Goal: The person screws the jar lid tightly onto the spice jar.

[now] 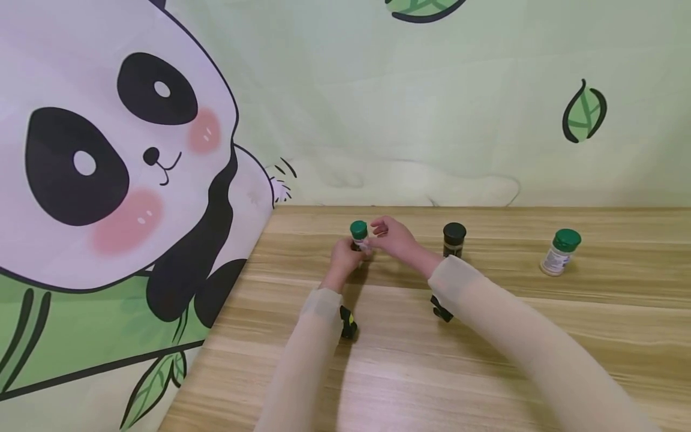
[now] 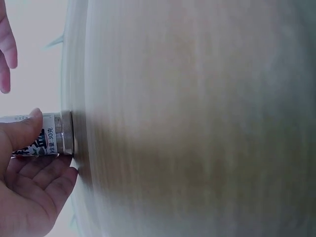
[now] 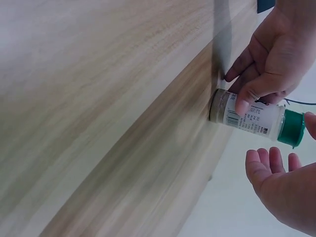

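A small spice jar [image 3: 253,116] with a white label and a green cap [image 1: 358,229] stands upright on the wooden table, toward its back edge. My left hand [image 1: 345,258] grips it by the body, thumb on the label and fingers around the far side, as the left wrist view shows. My right hand [image 1: 398,239] is beside the cap with its fingers loosely bent and spread. In the right wrist view its thumb [image 3: 310,124] is close against the green cap; whether it touches, I cannot tell.
Right of my hands stands a black-capped jar [image 1: 454,239], partly behind my right sleeve. Farther right is another green-capped jar [image 1: 559,253]. Behind the wooden table [image 1: 410,384] hangs a cloth backdrop [image 1: 378,108] with a panda. Small black devices [image 1: 348,324] sit at my wrists.
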`<state>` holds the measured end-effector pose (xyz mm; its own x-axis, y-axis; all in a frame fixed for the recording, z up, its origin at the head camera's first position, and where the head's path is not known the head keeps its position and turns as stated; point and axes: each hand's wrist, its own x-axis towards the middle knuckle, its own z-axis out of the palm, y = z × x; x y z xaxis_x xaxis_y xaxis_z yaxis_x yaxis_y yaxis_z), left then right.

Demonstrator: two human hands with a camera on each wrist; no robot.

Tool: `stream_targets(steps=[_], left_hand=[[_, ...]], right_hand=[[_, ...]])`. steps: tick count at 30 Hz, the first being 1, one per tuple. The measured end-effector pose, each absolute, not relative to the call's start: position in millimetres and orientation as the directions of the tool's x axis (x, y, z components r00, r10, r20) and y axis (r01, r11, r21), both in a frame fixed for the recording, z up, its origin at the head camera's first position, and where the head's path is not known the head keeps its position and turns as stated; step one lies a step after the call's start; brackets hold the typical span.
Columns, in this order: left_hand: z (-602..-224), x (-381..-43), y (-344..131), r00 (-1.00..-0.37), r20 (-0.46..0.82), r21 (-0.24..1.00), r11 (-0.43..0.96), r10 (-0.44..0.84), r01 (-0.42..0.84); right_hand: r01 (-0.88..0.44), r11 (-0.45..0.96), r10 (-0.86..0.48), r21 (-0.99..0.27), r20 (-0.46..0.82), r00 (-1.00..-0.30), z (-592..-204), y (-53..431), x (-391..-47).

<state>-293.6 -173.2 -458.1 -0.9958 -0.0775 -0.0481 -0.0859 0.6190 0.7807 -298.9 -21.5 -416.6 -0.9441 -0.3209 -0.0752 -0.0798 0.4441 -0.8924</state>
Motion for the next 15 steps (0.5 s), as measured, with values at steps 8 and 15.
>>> stream_targets(steps=[8,15], left_hand=[[-457,-294,-169,-0.994,-0.068,0.807,0.581,-0.090,-0.108],[-461,-294,-167,-0.991,-0.092,0.802,0.582,-0.097,-0.131]], right_hand=[[-0.113,0.451,-0.360,-0.886,-0.065,-0.931,-413,-3,-290],[-0.128,0.465,-0.408,-0.876,-0.084,-0.909,-402,20,-273]])
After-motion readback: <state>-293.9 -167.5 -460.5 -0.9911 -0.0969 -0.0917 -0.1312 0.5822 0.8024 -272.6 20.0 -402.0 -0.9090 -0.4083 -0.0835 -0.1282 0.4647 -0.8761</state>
